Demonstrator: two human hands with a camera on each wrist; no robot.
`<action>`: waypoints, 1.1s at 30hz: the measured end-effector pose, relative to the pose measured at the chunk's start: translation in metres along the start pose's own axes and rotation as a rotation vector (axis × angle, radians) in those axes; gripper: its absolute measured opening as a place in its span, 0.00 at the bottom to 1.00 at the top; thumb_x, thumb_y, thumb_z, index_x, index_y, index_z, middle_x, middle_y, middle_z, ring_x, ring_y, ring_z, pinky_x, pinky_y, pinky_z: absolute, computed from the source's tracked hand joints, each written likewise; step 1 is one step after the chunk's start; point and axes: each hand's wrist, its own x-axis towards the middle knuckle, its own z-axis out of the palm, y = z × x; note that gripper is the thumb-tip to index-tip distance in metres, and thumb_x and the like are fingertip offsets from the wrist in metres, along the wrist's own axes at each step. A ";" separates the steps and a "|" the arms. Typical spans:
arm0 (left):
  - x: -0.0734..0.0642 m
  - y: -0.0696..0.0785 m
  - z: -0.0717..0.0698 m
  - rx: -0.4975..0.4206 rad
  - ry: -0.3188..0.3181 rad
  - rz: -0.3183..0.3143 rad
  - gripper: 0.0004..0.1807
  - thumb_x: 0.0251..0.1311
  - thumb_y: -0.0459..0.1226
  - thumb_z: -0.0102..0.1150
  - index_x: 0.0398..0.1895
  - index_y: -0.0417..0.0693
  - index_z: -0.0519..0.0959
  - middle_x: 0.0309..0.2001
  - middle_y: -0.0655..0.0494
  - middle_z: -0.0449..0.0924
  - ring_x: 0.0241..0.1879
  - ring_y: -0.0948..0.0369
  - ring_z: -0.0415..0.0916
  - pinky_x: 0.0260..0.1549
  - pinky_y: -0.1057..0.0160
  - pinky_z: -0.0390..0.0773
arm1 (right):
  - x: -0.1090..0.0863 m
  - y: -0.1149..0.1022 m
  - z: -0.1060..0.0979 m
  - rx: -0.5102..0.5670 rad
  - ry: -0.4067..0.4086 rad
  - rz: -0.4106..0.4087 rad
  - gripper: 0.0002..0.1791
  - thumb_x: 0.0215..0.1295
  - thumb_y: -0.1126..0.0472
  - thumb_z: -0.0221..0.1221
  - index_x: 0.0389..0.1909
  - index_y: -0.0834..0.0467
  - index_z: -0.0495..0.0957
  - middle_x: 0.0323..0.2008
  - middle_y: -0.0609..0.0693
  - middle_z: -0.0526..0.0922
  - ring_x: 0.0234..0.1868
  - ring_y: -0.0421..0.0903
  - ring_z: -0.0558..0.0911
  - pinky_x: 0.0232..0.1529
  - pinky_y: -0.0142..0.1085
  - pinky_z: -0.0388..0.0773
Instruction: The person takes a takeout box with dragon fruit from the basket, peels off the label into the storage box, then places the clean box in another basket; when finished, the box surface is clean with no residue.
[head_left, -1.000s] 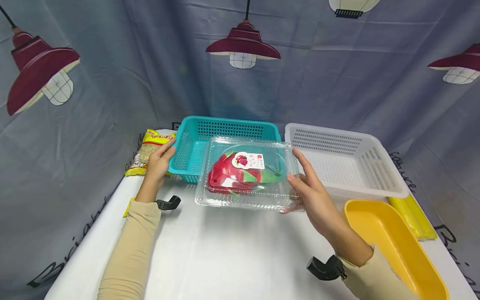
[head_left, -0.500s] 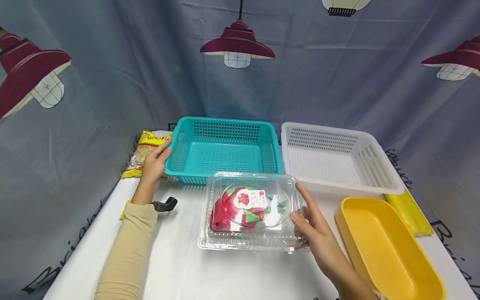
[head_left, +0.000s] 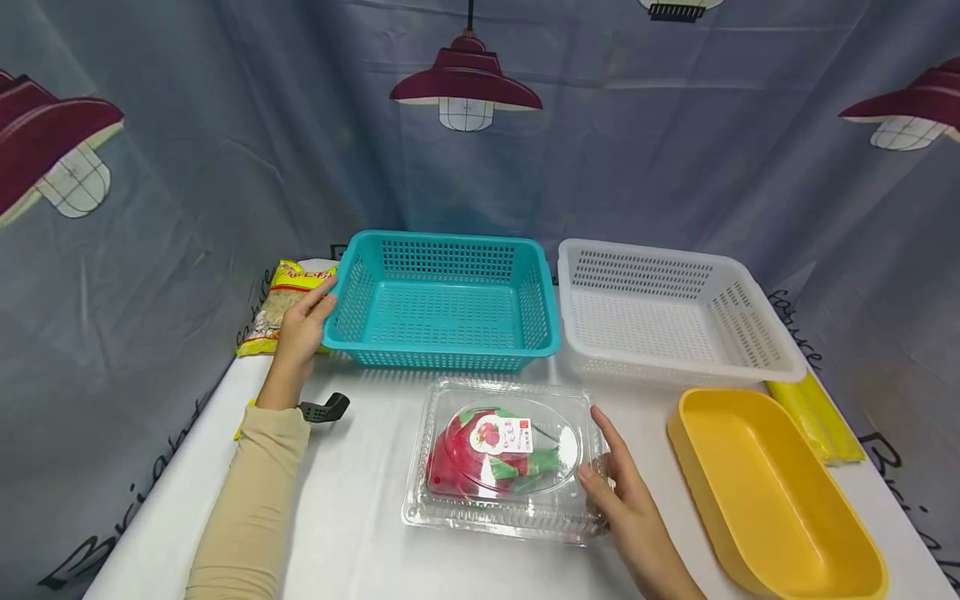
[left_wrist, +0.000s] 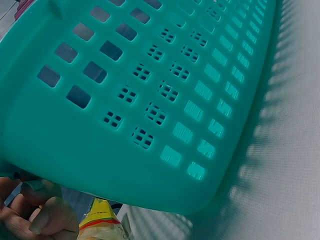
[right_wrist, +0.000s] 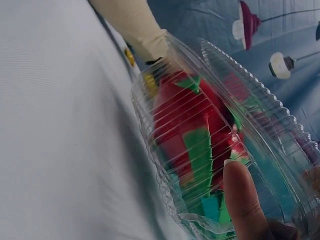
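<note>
In the head view, my right hand (head_left: 633, 508) grips the right side of a clear plastic clamshell box (head_left: 498, 525). Inside the box lies a red and green dragon fruit (head_left: 463, 467), under a white label (head_left: 502, 435) on the lid. The right wrist view shows the box low over the white table, its ribbed side facing the camera and a thumb against it. My left hand (head_left: 298, 329) holds the left rim of a teal perforated basket (head_left: 442, 360). Curled fingers (left_wrist: 52, 217) show at that rim in the left wrist view.
A white perforated basket (head_left: 791, 367) stands right of the teal one. Nearer, at the right, is a yellow tub (head_left: 682, 437), with yellow packets (head_left: 817, 417) behind it. A yellow printed bag (head_left: 273, 321) lies behind my left hand. Grey-blue curtains (head_left: 225, 167) enclose the table.
My right hand has brought the clamshell box down and toward me, away from in front of the teal basket, whose inside now shows fully. The left hand stays at the basket's rim.
</note>
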 end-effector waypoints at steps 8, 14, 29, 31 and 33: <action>-0.003 -0.005 -0.001 0.004 -0.012 0.011 0.28 0.78 0.47 0.49 0.78 0.57 0.65 0.79 0.56 0.55 0.75 0.55 0.55 0.72 0.53 0.57 | -0.007 0.017 0.000 -0.002 0.009 0.002 0.37 0.77 0.58 0.55 0.80 0.34 0.53 0.39 0.61 0.71 0.32 0.49 0.74 0.27 0.37 0.75; -0.002 -0.005 0.000 0.010 -0.005 0.012 0.27 0.78 0.48 0.49 0.78 0.57 0.66 0.79 0.56 0.57 0.74 0.56 0.56 0.71 0.53 0.58 | -0.010 0.024 -0.002 0.015 0.016 0.016 0.37 0.79 0.58 0.53 0.81 0.35 0.51 0.42 0.62 0.72 0.37 0.51 0.76 0.31 0.39 0.78; -0.005 0.004 0.000 0.099 0.023 0.052 0.27 0.79 0.50 0.48 0.77 0.59 0.67 0.58 0.56 0.68 0.53 0.62 0.65 0.51 0.62 0.66 | -0.006 0.036 -0.009 -0.043 0.021 0.003 0.37 0.77 0.57 0.56 0.80 0.32 0.53 0.44 0.61 0.76 0.36 0.52 0.81 0.34 0.39 0.81; -0.006 0.004 0.000 0.111 0.023 0.047 0.27 0.79 0.49 0.47 0.77 0.58 0.67 0.59 0.56 0.67 0.53 0.62 0.64 0.51 0.62 0.65 | -0.006 0.036 -0.010 -0.065 0.026 -0.007 0.38 0.77 0.58 0.57 0.80 0.33 0.54 0.42 0.60 0.76 0.35 0.52 0.82 0.33 0.39 0.81; -0.007 0.004 0.001 0.116 0.022 0.044 0.27 0.79 0.49 0.47 0.77 0.58 0.67 0.57 0.56 0.68 0.52 0.63 0.66 0.50 0.63 0.67 | -0.005 0.035 -0.011 -0.087 0.031 -0.005 0.38 0.76 0.57 0.58 0.79 0.33 0.55 0.42 0.59 0.77 0.36 0.51 0.82 0.34 0.38 0.81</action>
